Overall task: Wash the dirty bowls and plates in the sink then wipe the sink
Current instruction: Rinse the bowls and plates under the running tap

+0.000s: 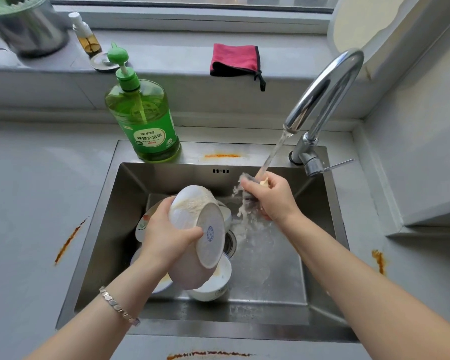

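**Bowl soaped, scrubber under the tap**

Bowl (192,229) washing is the step in hand. The white bowl is held over the left half of the sink (320,229), tipped on its side so the foot ring with its blue mark faces up and towards the camera. A film of suds covers its outer wall. The left hand (164,237) grips it by the rim, thumb curled over the outside; the fingers are hidden behind it.

The right hand (273,198) is closed round a dark scrubber (246,184) and holds it in the water (273,152) falling from the tap (327,81). Froth and spray break off around the fist and run down near the drain (230,242).

Below the held bowl lie more dishes: a second bowl (213,284) with a yellowish smear inside, and a patterned plate (143,222) leaning against the left wall. I cannot tell how many pieces are in the pile.

By my reading the task is early: one bowl is soaped and not yet rinsed, the rest look unwashed, and the wipe-down has not begun. The next move likely calls for bringing the bowl across under the stream, or the scrubber back to it, with a firm hold, since the suds make the glaze slippery. Orange stains (68,240) mark the counter. A pink cloth (234,59) on the sill and the soap bottle (146,118) at the back edge stand ready.
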A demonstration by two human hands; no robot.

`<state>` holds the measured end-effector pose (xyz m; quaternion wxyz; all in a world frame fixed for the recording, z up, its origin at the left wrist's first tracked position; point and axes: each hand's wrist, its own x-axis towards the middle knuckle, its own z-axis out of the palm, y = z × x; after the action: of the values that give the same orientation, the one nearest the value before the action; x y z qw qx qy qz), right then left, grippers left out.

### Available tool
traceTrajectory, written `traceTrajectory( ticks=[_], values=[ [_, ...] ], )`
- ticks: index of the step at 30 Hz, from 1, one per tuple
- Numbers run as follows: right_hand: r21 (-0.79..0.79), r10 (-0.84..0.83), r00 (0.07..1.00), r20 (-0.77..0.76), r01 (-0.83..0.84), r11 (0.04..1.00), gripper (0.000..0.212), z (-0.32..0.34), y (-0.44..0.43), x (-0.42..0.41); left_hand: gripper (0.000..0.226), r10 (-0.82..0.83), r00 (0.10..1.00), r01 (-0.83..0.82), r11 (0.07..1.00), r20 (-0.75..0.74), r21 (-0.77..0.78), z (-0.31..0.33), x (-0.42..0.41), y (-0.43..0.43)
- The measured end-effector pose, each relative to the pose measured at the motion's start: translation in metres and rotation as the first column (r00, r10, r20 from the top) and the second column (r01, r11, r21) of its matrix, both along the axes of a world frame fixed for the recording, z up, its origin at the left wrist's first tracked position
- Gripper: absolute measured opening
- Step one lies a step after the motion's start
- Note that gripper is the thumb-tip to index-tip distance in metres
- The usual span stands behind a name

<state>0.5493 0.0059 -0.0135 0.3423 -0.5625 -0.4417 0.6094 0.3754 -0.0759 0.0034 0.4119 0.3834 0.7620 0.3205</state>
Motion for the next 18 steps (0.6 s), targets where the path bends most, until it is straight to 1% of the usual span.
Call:
traceTrajectory(
  ticks=[3,5,7,9,10,11,13,15,17,18],
  values=[
    [0.004,0.03,0.997,0.071,-0.03,1.0,0.034,-0.0034,0.0024,0.0008,0.054,-0.001,1.0,0.001,1.0,0.002,-0.003,-0.0004,0.0002,0.0023],
    [0.008,0.033,0.997,0.074,-0.033,0.999,0.039,-0.0029,0.0037,0.0007,0.055,-0.003,1.0,0.003,1.0,0.004,0.001,-0.0004,0.0001,0.0033],
    [0.048,0.023,0.995,0.095,-0.027,0.998,0.033,-0.0018,0.0046,0.0006,0.054,-0.01,1.0,0.01,1.0,0.006,0.009,-0.0002,-0.0005,0.0037],
    [0.099,0.012,0.993,0.118,-0.024,0.995,0.023,-0.0006,0.0051,-0.0002,0.053,-0.019,1.0,0.019,1.0,0.002,0.014,-0.0002,-0.0017,0.0036],
    [0.11,0.012,0.993,0.114,-0.024,0.994,0.017,0.0001,0.0056,-0.0009,0.054,-0.021,1.0,0.021,1.0,-0.001,0.015,-0.0003,-0.0023,0.0037],
    [0.102,0.018,0.993,0.117,-0.03,0.994,0.016,0.0013,0.0062,-0.0017,0.054,-0.021,1.0,0.022,1.0,-0.002,0.016,-0.0006,-0.0028,0.0036],
    [0.072,0.054,0.991,0.12,-0.063,0.995,0.028,0.0029,0.0075,-0.002,0.054,-0.015,1.0,0.015,1.0,-0.001,0.015,-0.0015,-0.0039,0.0031],
    [0.047,0.11,0.99,0.088,-0.114,0.992,0.042,0.0042,0.0074,-0.0006,0.054,-0.008,1.0,0.008,1.0,-0.003,0.011,-0.0023,-0.0051,0.0018],
    [0.057,0.17,0.983,0.065,-0.173,0.983,0.05,0.006,0.0047,0.0007,0.053,-0.004,1.0,0.004,1.0,-0.008,0.008,-0.0031,-0.0068,0.0002],
    [0.068,0.186,0.979,0.087,-0.192,0.979,0.052,0.0055,0.0037,0.0011,0.053,-0.002,1.0,0.002,1.0,-0.008,0.006,-0.0035,-0.0075,-0.0005]
  ],
)
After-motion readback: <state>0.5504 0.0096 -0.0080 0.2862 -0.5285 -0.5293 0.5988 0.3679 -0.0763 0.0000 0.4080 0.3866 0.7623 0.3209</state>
